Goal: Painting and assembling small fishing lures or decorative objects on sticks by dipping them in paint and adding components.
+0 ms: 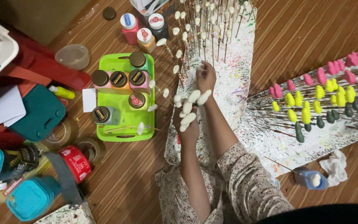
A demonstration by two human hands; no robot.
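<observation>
Carefully keep your left hand (188, 124) clenched around the bunch of white-tipped sticks (189, 105) just right of the green tray (123, 135) while your right hand (206, 76) pinches 1 stick upright.

Two bare forearms in view, no watch, rings or bangles visible. Left hand (188, 126) and right hand (206, 76) ungloved. Right upper arm covered by loose sleeve (249, 182), pale beige fabric with dense small dark floral print, ending near elbow. Same printed fabric spreads below, between arms. Dark cloth at bottom right edge.
</observation>
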